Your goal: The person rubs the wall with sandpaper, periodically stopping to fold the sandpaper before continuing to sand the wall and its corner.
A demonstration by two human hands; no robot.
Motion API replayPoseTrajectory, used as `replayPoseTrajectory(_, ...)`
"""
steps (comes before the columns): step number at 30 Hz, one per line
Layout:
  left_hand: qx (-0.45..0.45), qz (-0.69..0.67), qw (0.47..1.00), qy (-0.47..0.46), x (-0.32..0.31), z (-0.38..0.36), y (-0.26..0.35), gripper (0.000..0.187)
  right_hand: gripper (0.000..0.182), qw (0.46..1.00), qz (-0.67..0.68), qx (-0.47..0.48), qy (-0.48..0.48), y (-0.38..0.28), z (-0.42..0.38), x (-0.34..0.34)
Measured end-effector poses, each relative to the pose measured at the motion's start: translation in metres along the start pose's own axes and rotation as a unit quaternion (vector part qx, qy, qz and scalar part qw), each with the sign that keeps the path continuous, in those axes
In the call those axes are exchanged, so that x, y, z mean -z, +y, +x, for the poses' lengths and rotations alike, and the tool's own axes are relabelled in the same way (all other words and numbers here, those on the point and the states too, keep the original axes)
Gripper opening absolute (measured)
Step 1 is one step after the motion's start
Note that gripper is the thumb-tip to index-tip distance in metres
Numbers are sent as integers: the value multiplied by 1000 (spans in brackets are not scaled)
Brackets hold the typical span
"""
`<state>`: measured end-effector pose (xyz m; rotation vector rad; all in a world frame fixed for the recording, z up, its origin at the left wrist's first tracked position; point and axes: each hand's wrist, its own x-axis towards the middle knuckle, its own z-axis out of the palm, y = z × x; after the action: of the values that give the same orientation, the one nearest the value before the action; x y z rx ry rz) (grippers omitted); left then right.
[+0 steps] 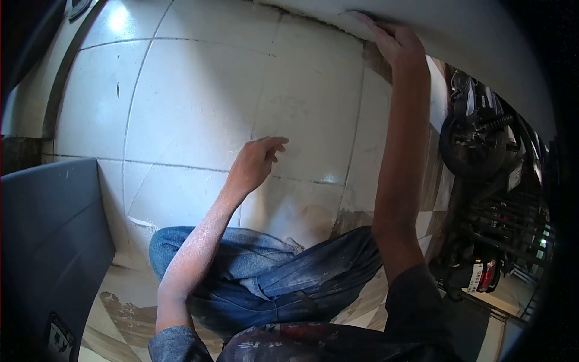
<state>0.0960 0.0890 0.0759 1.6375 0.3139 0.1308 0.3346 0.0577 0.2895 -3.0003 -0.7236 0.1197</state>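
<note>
My left hand (252,164) hangs over the tiled floor (193,96) in front of my legs. Its fingers are loosely bent and apart from the thumb, with nothing in them. White dust coats that forearm. At the top right my right hand (399,45) is reached out against a pale wall surface (470,42). Its fingers press along that surface, and a thin dark edge shows beside the fingertips; what it is cannot be made out. My crossed legs in blue jeans (289,271) rest on the floor.
A grey-blue panel (48,223) stands close on my left. To the right, past the wall's edge, are a parked motorcycle (476,133), a second vehicle with a number plate (475,277) and dark metal bars (512,229). White powder (142,223) marks the floor tiles.
</note>
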Motion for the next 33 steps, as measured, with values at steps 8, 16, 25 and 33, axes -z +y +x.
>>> replayPoseTrajectory(8,-5,-28,999,18,0,-1,0,40,56,994,62,66,57,28,15,-8)
replayPoseTrajectory(16,-24,-9,1000,9,2,0,-3,37,57,986,23,-96,135,14,-16,13)
replayPoseTrajectory(25,-24,13,1000,11,9,-1,4,36,36,809,504,161,256,3,-87,-2)
replayPoseTrajectory(33,-23,2,1000,14,8,-3,4,35,40,717,-251,508,406,81,42,-34)
